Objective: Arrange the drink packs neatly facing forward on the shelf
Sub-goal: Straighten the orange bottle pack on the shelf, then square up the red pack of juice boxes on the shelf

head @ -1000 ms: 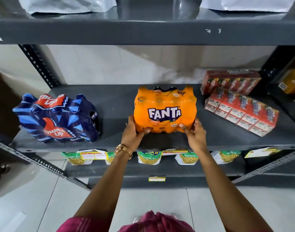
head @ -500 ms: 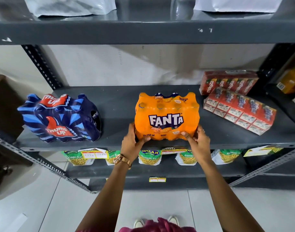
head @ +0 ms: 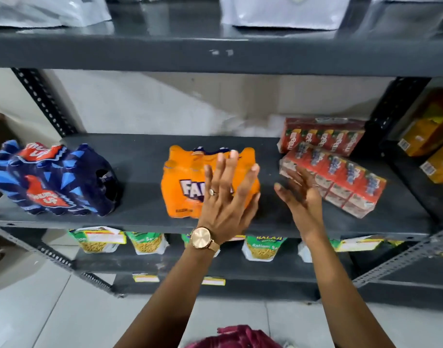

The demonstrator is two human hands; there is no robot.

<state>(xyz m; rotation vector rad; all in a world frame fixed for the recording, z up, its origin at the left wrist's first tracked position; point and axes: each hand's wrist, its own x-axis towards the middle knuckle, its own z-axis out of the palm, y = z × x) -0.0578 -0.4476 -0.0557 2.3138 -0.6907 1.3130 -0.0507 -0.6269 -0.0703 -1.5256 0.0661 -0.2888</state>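
Note:
An orange Fanta pack stands on the grey middle shelf, logo toward me. My left hand, with a watch and a ring, is spread in front of its right half, fingers apart and holding nothing. My right hand hovers open just right of the pack, near a red juice-carton pack that lies at an angle. A second red carton pack stands behind it. A blue Thums Up pack sits tilted at the shelf's left end.
White bags lie on the shelf above. Snack pouches hang along the shelf below. Yellow cartons fill the neighbouring rack at right. Dark slotted posts frame the shelf; pale floor tiles lie beneath.
Both hands have let go of the Fanta pack's lower corners and lifted with fingers spread; the right hand has shifted right toward the red cartons. The Fanta pack sits farther back.

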